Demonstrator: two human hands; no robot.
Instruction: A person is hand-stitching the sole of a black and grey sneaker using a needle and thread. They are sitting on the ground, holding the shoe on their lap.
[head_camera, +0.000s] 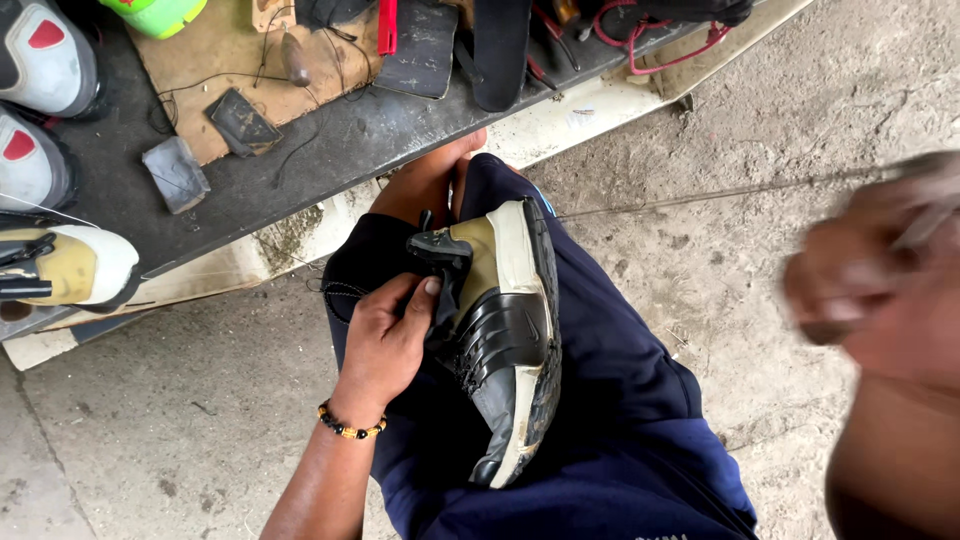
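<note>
Shoe held on lap, thread drawn taut.
I see the black-and-olive shoe (500, 330) resting on my lap, left hand (385, 340) fingers clamped on its upper; blurred right hand (880, 280) fingers closed around a thread (700, 196) stretching from the shoe.

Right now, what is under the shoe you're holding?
The shoe rests on the lap, on dark blue shorts. The left hand steadies its upper. Whatever lies beneath the sole side is covered by the shoe itself.
</note>
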